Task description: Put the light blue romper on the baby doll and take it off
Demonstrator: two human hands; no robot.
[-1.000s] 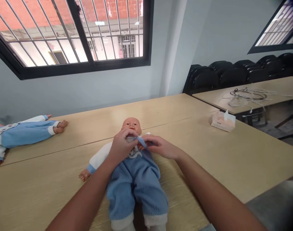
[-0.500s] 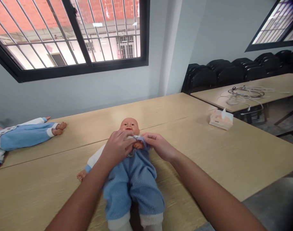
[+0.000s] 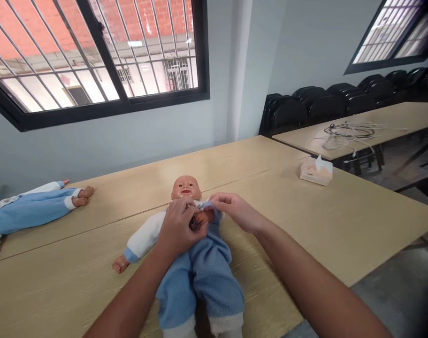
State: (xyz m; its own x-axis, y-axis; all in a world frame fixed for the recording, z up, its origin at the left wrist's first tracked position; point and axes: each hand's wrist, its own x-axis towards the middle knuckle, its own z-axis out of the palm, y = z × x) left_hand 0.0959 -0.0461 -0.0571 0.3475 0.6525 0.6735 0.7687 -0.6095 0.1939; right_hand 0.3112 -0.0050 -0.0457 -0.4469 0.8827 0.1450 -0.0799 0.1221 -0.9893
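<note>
A baby doll [image 3: 185, 188] lies on its back on the wooden table [image 3: 340, 220], dressed in a blue fleece outfit [image 3: 200, 277] with white sleeves. My left hand [image 3: 179, 230] rests on the doll's chest, fingers curled and gripping the outfit's front. My right hand [image 3: 235, 211] is pinched on the blue fabric at the doll's shoulder, near the collar. The doll's bare hand shows between my two hands. Its other arm [image 3: 136, 241] stretches out to the left.
A second doll [image 3: 34, 211] in the same blue outfit lies at the far left of the table. A tissue box [image 3: 315, 171] sits toward the right. Cables [image 3: 344, 136] lie on another table behind, with black chairs [image 3: 323, 105] along the wall.
My left hand slid down from the doll's neck onto its chest. My right hand shifted up to the shoulder fabric, and the doll's bare hand now shows. The view turned slightly right.
</note>
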